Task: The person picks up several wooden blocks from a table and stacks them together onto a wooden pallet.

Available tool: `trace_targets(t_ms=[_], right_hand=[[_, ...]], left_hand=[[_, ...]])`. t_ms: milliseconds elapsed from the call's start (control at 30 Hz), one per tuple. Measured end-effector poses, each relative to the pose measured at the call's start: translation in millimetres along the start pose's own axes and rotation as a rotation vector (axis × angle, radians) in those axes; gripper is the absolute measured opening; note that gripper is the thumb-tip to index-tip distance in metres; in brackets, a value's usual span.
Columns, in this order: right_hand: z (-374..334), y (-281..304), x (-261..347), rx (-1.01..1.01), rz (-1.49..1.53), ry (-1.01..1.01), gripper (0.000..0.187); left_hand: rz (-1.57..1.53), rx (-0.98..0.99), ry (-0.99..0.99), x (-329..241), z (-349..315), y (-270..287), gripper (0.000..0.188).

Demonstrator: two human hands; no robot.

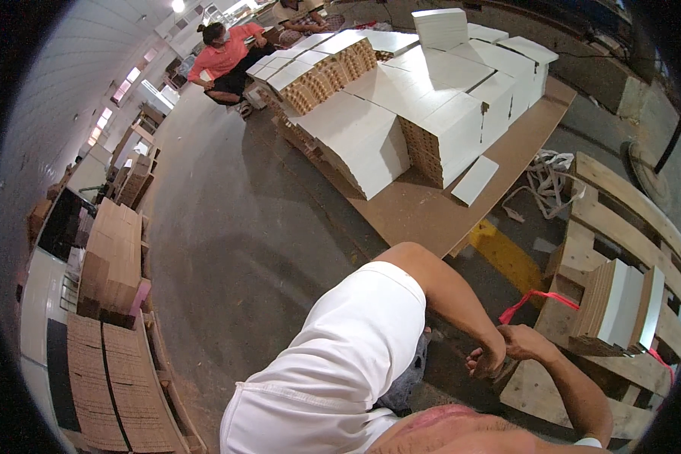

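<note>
My hands are close together at the lower right, beside a wooden pallet. My left hand point(486, 363) hangs with its fingers curled; I cannot make out what they hold, if anything. Just right of it, my right hand point(523, 342) is closed at the end of a red plastic strap point(541, 296). The strap runs right to a bundle of flat white-faced, brown-edged boards point(619, 306) standing on the pallet point(617, 227). Another piece of red strap shows at the bundle's near right corner. My left forearm partly crosses the right hand's wrist area.
Large stacks of white boards point(439, 83) with brown honeycomb edges stand on a brown sheet point(424, 216). A loose white piece point(475, 181) and tangled white strapping point(543, 181) lie nearby. Cardboard stacks point(110, 257) line the left. A person in coral point(227, 57) sits at the back.
</note>
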State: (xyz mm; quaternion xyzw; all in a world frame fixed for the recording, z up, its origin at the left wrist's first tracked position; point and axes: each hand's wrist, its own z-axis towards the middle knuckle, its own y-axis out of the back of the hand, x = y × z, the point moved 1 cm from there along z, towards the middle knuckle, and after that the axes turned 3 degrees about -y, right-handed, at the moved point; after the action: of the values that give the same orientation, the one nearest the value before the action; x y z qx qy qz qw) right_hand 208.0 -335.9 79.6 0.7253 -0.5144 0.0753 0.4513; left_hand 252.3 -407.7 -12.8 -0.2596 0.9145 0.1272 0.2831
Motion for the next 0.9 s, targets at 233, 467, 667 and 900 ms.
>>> trace_targets(t_ms=[233, 467, 667, 900], right_hand=[[-9, 10, 10, 0.009, -0.013, -0.03, 0.044], [9, -10, -6, 0.031, 0.019, -0.012, 0.043], [-1, -2, -7, 0.014, -0.049, -0.039, 0.043], [-2, -1, -8, 0.042, -0.048, -0.085, 0.044]], left_hand=[[0.084, 0.103, 0.007, -3, 9, 5, 0.031], [0.1, 0.088, 0.027, 1, 18, -11, 0.034], [0.007, 0.001, 0.072, 11, 30, -1, 0.034], [-0.047, -0.118, 0.046, 9, 2, 0, 0.035]])
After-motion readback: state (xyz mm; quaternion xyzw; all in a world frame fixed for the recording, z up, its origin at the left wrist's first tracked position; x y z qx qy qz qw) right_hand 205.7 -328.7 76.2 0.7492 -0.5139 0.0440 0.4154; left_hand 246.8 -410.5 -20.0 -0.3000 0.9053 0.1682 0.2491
